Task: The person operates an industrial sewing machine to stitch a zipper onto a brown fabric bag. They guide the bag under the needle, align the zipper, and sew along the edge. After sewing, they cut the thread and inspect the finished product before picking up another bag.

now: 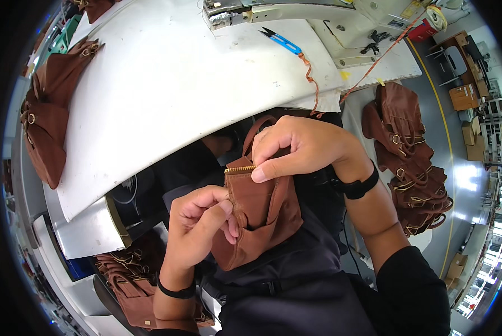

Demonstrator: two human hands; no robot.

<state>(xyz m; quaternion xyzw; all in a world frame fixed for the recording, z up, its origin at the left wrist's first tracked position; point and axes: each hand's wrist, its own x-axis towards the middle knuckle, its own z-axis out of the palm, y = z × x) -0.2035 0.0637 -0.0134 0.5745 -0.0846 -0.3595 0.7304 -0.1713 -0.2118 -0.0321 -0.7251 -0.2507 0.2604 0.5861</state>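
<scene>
A brown leather bag (287,215) with a brass-toothed zipper (241,169) along its top edge rests in my lap, below the table's front edge. My left hand (200,224) pinches the bag's left side seam between thumb and fingers, beneath the zipper's end. With thumb and forefinger, my right hand (296,148) grips the top edge at the zipper's right end. A strap loop of the bag rises behind my right fingers. Its far side is hidden by my hands.
Blue thread snips (284,42) on an orange cord lie on the white table (150,73), near a sewing machine (363,28). Another brown bag (49,112) lies at the table's left. Brown bags are piled at right (410,157) and lower left (130,280).
</scene>
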